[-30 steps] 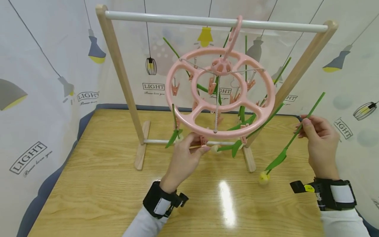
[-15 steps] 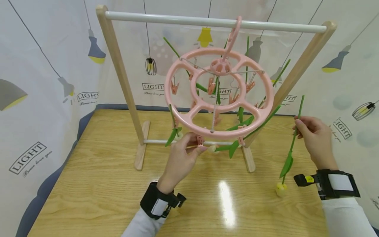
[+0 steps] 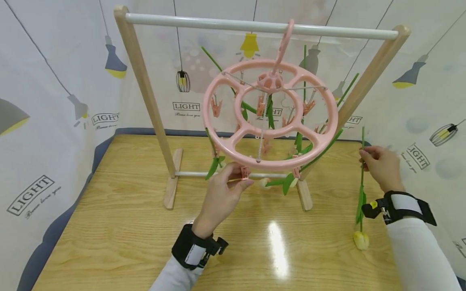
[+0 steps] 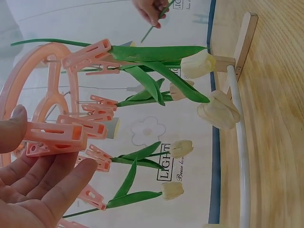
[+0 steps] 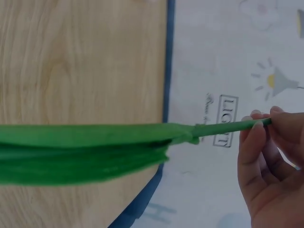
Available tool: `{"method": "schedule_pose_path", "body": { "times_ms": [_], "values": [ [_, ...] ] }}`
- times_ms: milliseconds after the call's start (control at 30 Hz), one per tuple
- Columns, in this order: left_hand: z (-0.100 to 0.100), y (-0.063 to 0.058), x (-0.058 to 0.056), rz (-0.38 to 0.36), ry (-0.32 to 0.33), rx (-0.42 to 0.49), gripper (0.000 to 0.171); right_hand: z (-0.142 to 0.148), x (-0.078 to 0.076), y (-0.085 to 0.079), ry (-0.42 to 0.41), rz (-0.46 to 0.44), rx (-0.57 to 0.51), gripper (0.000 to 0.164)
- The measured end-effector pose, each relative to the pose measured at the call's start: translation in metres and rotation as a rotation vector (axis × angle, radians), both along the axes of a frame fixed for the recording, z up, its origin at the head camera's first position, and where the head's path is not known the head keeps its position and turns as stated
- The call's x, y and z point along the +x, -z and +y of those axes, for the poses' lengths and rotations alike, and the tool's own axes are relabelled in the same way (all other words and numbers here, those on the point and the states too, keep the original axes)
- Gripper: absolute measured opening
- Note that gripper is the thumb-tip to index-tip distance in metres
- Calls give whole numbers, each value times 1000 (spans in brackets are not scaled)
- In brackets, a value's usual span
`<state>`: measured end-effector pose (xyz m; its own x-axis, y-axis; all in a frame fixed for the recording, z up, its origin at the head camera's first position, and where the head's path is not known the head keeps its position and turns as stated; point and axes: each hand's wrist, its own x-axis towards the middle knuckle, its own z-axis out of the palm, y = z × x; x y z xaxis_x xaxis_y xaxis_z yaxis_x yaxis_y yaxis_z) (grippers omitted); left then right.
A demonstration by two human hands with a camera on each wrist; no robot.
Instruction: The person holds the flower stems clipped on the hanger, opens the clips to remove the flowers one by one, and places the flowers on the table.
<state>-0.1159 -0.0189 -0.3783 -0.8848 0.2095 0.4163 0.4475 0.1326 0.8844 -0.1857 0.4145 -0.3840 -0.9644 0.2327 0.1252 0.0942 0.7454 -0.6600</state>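
A round pink clip hanger (image 3: 276, 164) hangs by its hook from a white bar. At its near rim my left hand (image 3: 221, 198) pinches a pink clothespin (image 4: 59, 135) between thumb and fingers; in the left wrist view nothing sits in its jaws. Off to the right, my right hand (image 3: 386, 167) pinches the green stem (image 5: 228, 127) of a pale yellow tulip (image 3: 361, 240). That flower hangs head down with its stem upright. Other clothespins on the hanger hold white tulips (image 4: 197, 65), also heads down, with green leaves.
The hanger's stand has wooden posts (image 3: 145, 89), a white top bar (image 3: 211, 23) and a lower white rod (image 4: 241, 156) near the tabletop. Its wooden feet (image 3: 305, 196) rest on the wood-grain table (image 3: 120, 242). A printed lamp-pattern backdrop (image 3: 65, 169) surrounds the table.
My right hand has moved left and slightly down with the tulip, whose stem has swung from slanted to upright. My left hand has stayed at the clothespin, shifting only slightly left.
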Motion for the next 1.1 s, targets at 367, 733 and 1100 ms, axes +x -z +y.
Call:
{"method": "schedule_pose_path", "body": {
  "times_ms": [367,733,1100],
  "values": [
    [3,1,-1,16,-5,17,33,0,-16,17,-24,-62,159,38],
    [5,0,0,37,-1,-12,33,4,-19,21,-42,-63,236,37],
    [4,1,0,50,1,8,33,1,-19,18,-32,-60,292,36]
  ]
}}
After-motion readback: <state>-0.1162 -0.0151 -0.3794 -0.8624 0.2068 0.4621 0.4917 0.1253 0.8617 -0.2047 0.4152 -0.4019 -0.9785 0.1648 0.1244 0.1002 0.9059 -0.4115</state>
